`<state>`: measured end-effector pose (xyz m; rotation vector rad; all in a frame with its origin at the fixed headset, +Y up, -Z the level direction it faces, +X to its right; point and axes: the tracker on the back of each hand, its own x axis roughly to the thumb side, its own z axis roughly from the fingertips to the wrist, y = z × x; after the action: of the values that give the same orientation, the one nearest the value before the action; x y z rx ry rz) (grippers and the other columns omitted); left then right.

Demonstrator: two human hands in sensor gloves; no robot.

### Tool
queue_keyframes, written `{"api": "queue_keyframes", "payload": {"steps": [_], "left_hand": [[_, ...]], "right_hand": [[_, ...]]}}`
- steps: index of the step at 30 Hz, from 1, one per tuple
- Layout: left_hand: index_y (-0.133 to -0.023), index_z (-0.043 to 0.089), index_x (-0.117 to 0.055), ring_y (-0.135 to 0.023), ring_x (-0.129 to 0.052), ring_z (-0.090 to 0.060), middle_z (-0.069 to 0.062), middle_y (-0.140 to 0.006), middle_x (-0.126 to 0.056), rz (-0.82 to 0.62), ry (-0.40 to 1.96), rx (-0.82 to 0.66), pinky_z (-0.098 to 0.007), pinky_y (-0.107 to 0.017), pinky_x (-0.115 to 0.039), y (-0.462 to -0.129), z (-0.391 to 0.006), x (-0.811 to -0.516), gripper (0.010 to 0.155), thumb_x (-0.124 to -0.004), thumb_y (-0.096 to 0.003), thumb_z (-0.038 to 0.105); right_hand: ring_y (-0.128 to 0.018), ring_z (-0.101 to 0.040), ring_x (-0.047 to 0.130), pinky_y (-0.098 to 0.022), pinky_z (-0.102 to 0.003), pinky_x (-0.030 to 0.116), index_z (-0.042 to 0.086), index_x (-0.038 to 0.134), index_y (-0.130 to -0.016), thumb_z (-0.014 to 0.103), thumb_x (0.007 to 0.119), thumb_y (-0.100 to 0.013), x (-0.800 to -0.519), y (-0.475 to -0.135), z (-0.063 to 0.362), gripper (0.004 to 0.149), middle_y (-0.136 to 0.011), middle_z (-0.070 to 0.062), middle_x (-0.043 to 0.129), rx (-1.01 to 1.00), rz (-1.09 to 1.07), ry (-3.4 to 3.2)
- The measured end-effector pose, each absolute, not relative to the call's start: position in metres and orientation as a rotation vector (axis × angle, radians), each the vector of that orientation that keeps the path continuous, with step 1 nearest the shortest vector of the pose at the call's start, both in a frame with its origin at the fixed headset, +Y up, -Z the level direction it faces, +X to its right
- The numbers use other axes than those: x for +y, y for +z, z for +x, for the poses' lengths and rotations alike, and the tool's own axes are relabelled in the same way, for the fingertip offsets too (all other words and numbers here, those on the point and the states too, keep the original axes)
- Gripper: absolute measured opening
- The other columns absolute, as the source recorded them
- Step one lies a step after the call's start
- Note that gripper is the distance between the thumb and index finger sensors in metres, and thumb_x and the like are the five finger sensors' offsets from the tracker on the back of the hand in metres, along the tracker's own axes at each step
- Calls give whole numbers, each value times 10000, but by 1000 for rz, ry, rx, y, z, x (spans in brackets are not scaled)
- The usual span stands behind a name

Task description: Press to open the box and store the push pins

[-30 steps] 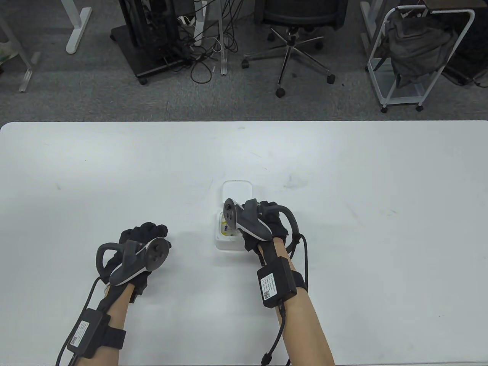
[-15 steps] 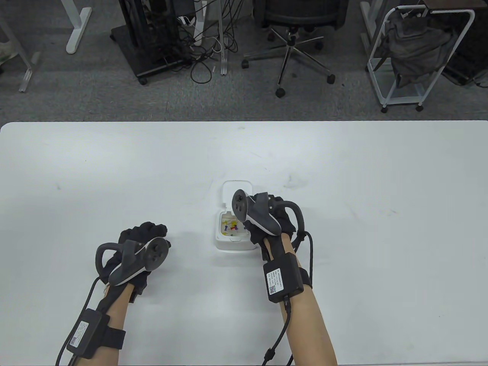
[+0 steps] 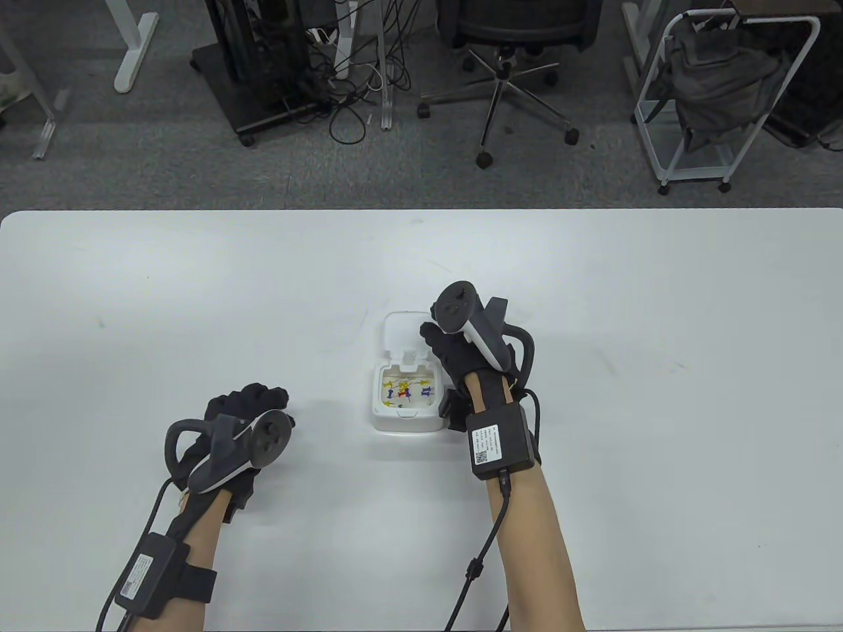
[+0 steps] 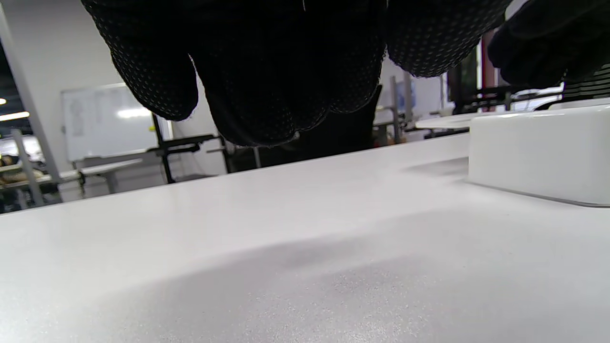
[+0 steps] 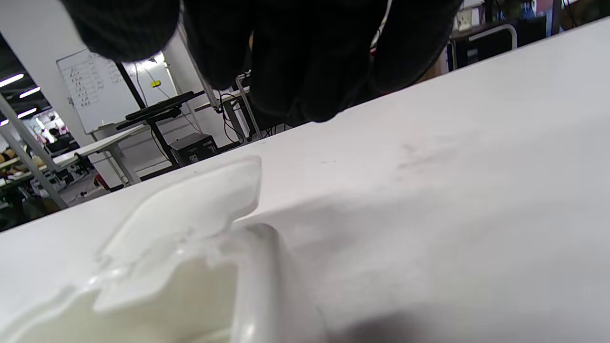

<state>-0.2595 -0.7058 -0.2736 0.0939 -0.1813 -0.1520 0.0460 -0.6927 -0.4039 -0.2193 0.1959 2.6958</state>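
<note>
A small white box [image 3: 403,421] stands open at the table's middle, its lid [image 3: 407,331] lying back behind it. Several coloured push pins [image 3: 405,390] lie inside. My right hand [image 3: 436,341] is beside the box's right rear, fingers by the lid's right edge; I cannot tell whether they touch it. It holds nothing. In the right wrist view the lid [image 5: 190,209] and the box rim [image 5: 252,281] lie below the fingers. My left hand [image 3: 253,403] rests on the table left of the box, fingers loosely curled and empty. The left wrist view shows the box wall [image 4: 538,152].
The white table [image 3: 658,329] extends wide on all sides of the box. Beyond its far edge are an office chair [image 3: 514,39], a cart [image 3: 724,99] and cables on the floor.
My right hand moved from over the box to its right rear, uncovering the pins inside. The left hand has not moved.
</note>
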Motion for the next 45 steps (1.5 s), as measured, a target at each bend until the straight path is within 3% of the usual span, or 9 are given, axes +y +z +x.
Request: {"api": "queue_keyframes", "payload": {"steps": [13, 28, 38, 45], "left_hand": [[-998, 303, -741, -772, -984, -197, 18, -1007, -832, 90, -155, -164, -505, -735, -779, -274, -262, -705, 516, -668, -531, 510], [-996, 304, -743, -773, -983, -196, 20, -1007, -833, 95, -153, -151, -506, -736, -779, -274, -266, -704, 513, -666, -532, 508], [-998, 303, -742, -776, -987, -201, 17, -1013, -830, 93, -159, -154, -505, -737, -779, -274, -265, -705, 515, -665, -531, 509], [-1000, 304, -740, -780, -986, -201, 17, -1013, -833, 89, -165, -158, -507, -738, -778, -275, -264, -705, 516, -663, -533, 510]], "right_hand": [[-1041, -447, 634, -772, -641, 526, 282, 492, -1050, 556, 610, -469, -732, -441, 57, 652, -1166, -162, 564, 430, -325, 2222], [-992, -438, 708, -746, -618, 595, 270, 498, -1050, 559, 613, -469, -742, -454, 44, 658, -1156, -175, 576, 483, -300, 2129], [-919, -377, 793, -717, -612, 643, 257, 572, -1013, 537, 637, -470, -725, -447, 50, 614, -1090, -113, 684, 375, -222, 2096], [-832, -326, 860, -706, -626, 644, 327, 723, -900, 506, 642, -488, -696, -429, 42, 457, -929, 3, 862, 241, -23, 2239]]}}
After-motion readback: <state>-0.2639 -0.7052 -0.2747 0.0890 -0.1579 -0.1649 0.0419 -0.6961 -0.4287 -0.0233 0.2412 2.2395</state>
